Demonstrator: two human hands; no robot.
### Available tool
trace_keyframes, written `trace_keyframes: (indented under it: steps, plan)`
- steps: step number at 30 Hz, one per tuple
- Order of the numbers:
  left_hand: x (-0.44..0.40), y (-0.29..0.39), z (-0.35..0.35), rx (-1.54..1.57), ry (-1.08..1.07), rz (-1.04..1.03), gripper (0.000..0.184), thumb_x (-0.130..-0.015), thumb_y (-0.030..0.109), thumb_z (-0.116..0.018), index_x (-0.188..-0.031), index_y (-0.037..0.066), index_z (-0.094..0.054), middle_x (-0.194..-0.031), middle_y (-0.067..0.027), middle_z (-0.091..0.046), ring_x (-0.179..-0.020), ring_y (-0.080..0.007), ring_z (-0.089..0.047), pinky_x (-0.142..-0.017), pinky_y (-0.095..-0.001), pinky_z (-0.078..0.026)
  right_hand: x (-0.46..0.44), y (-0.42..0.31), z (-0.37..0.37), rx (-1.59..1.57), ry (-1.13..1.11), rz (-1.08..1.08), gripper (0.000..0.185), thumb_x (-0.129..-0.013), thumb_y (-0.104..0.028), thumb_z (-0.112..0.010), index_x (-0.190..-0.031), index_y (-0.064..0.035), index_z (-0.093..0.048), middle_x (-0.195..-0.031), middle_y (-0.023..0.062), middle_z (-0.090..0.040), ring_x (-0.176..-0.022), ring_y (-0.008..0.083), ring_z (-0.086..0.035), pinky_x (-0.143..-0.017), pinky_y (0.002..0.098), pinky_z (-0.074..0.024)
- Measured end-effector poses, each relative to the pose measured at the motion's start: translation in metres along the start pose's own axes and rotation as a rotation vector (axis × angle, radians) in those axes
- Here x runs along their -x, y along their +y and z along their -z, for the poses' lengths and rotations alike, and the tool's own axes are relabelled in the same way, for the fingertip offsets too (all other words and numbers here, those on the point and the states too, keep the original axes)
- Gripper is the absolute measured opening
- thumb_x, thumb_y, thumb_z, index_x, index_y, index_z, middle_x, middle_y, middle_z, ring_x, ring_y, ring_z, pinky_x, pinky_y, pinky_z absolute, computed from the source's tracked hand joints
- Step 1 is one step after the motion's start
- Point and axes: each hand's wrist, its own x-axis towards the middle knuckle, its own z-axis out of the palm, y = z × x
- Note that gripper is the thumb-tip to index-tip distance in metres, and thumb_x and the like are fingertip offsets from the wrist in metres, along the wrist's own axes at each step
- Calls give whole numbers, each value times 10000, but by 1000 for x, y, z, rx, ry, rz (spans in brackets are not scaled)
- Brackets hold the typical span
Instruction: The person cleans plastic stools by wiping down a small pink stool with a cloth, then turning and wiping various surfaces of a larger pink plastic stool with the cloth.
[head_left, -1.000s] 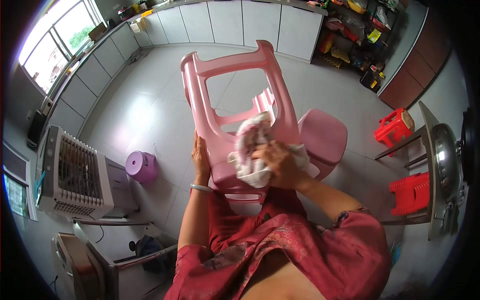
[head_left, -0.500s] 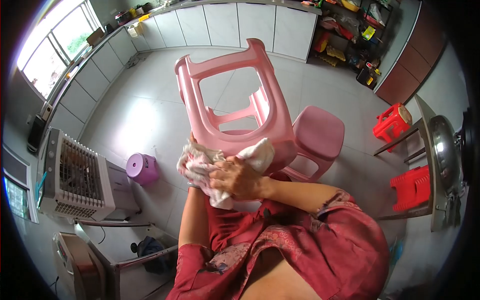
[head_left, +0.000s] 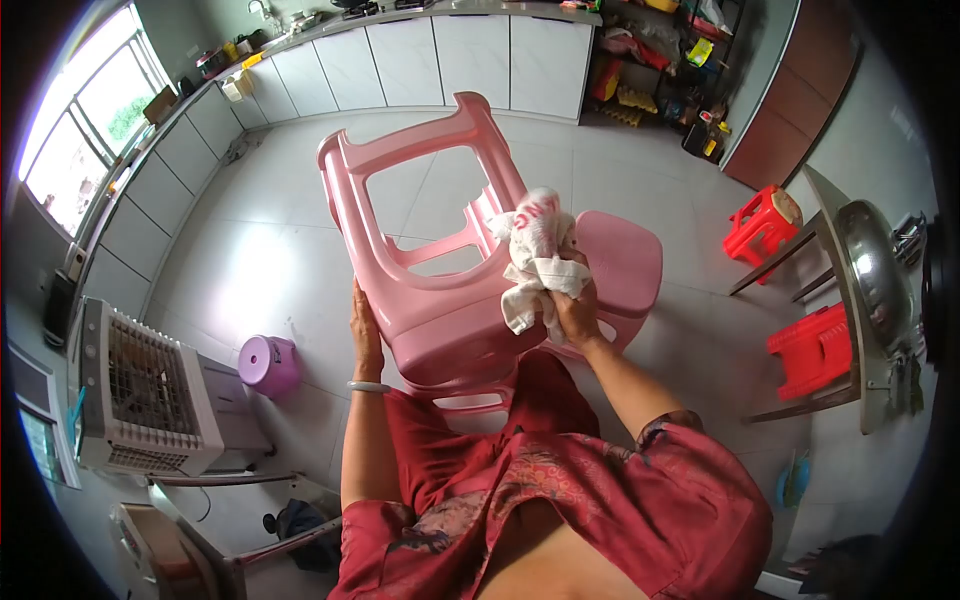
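A pink plastic stool (head_left: 430,315) lies tipped over my lap, its legs pointing away from me. My left hand (head_left: 364,330) rests against the stool's left side with its fingers stretched out, a light bracelet on the wrist. In my right hand (head_left: 576,303) is a bunched white cloth (head_left: 540,250) with red marks, held at the right edge of the stool. The cloth hides part of that edge and some of my fingers. Just beyond it on the right stands a second pink stool (head_left: 618,262), upright on the floor.
A purple stool (head_left: 268,364) and an air cooler (head_left: 150,390) are at the left. Red stools (head_left: 762,232) stand at the right by a table holding a large metal lid (head_left: 872,270). White cabinets (head_left: 410,65) and a loaded shelf (head_left: 650,60) line the back.
My right hand has carried the cloth from the stool's near left part to its right edge. My left hand, earlier mostly behind the cloth, now shows. The whole view has shifted slightly.
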Motion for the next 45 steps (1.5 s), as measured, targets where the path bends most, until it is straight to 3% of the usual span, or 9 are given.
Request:
trace_keyframes:
  steps: [3,4,8,11,15,16,25,30,45]
  plan:
    - [-4,30,0,-682,124,38,543,-1037,368,-383,-1428,-7,-417,-1391,-177,-481,-1298,-301,-432,-1077,-390,-352,-4,10,6,317,-79,222,371,-763,-107,-688,-1112,-49,-575,-1134,135,-585,-1049,307,-578,-920,392,-445]
    - [-2,40,-15,-847,182,-184,504,-1025,349,-410,-1379,-4,-475,-1327,-211,-506,-1283,-351,-419,-1076,-427,-328,-9,3,7,417,-119,297,389,-740,-122,-706,-1103,-54,-581,-1135,133,-589,-1056,316,-574,-929,412,-438]
    - [18,89,-99,-883,100,-438,498,-1021,385,-403,-1348,25,-513,-1317,-201,-532,-1273,-344,-444,-1130,-499,-226,-16,-34,8,726,-272,397,443,-636,-125,-723,-1062,-82,-607,-1160,113,-601,-1077,323,-550,-981,488,-377]
    - [20,91,-126,-925,-81,-163,505,-1025,400,-373,-1352,41,-511,-1237,-166,-602,-1243,-334,-481,-1137,-546,-179,-22,-45,1,716,-434,411,437,-633,-124,-702,-1062,-83,-628,-1175,111,-600,-1065,346,-549,-1010,485,-370]
    - [23,77,-134,-1108,-123,-292,491,-1018,406,-358,-1272,42,-567,-1051,-98,-677,-1020,-318,-591,-1141,-563,-146,-20,-45,-13,609,-569,531,414,-664,-235,-704,-1050,-97,-651,-1159,100,-604,-1072,348,-552,-948,478,-394]
    - [27,72,-141,-1118,-82,-506,501,-1005,422,-371,-1242,34,-582,-995,-94,-682,-939,-304,-602,-1129,-549,-172,-24,-47,-12,638,-566,548,416,-650,-227,-715,-1044,-109,-654,-1153,92,-607,-1061,342,-555,-932,471,-403]
    - [34,87,-153,-1106,-125,-303,451,-929,447,-528,-1174,82,-626,-942,-68,-682,-983,-265,-595,-1098,-482,-221,-158,27,-43,766,-364,437,302,-632,-94,-656,-925,-108,-584,-1044,97,-635,-946,316,-630,-777,468,-495]
    - [33,91,-157,-1105,-107,-403,368,-893,461,-583,-993,129,-705,-977,-45,-672,-979,-261,-593,-1103,-492,-213,-221,60,-86,863,-261,199,505,-754,-414,-702,-1119,-97,-553,-1223,134,-593,-1163,282,-578,-934,435,-502]
    - [33,85,-152,-787,77,-370,459,-924,377,-598,-1203,14,-569,-1093,-137,-608,-1092,-275,-544,-1087,-429,-291,-63,-7,-24,468,-421,383,472,-652,-194,-773,-1072,-95,-583,-1108,134,-611,-1086,356,-585,-922,458,-458]
